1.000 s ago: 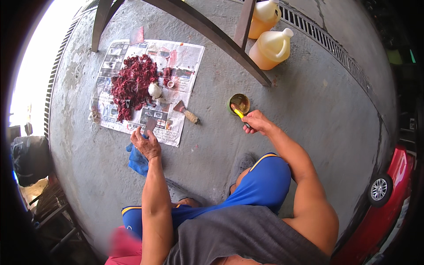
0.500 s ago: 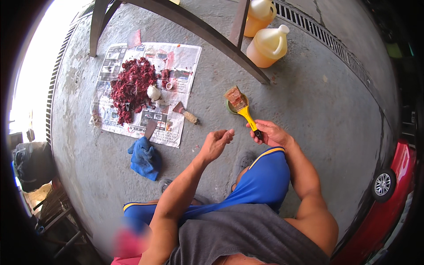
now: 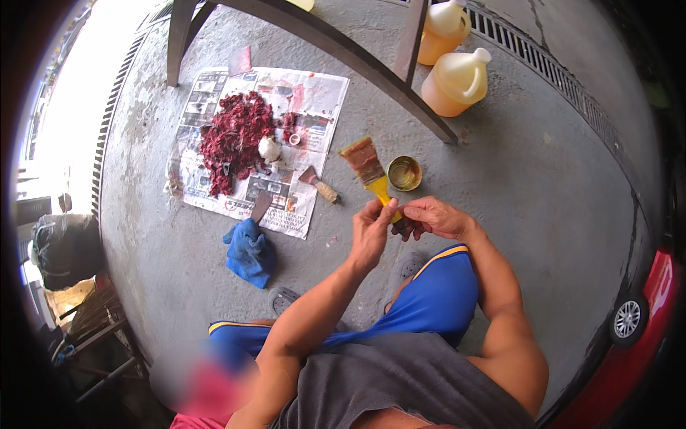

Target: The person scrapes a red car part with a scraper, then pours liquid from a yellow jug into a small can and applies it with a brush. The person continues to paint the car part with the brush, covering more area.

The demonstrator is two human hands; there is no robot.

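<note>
A paintbrush [image 3: 373,176] with a yellow handle and reddish-stained bristles is held between my hands, its bristles pointing away from me. My left hand [image 3: 371,232] pinches the handle between thumb and fingers. At the dark handle end, the fingers of my right hand [image 3: 434,217] are closed on it. Just right of the bristles, a small round tin [image 3: 405,174] with brownish residue inside stands on the floor. To the left, a putty knife [image 3: 319,185] lies across the edge of a newspaper [image 3: 325,100], which bears a heap of dark red scrapings [image 3: 236,136].
A dark wooden frame [image 3: 336,46] arches across the far side. Behind its right leg stand two plastic jugs of amber liquid [image 3: 455,84]. A blue rag [image 3: 249,254] lies by a second blade [image 3: 261,206] at the newspaper's near edge. A red car [image 3: 654,300] is far right.
My left hand has come right and taken hold of the brush handle. The brush has shifted left off the tin, so the tin's inside now shows. The whole view has slid slightly.
</note>
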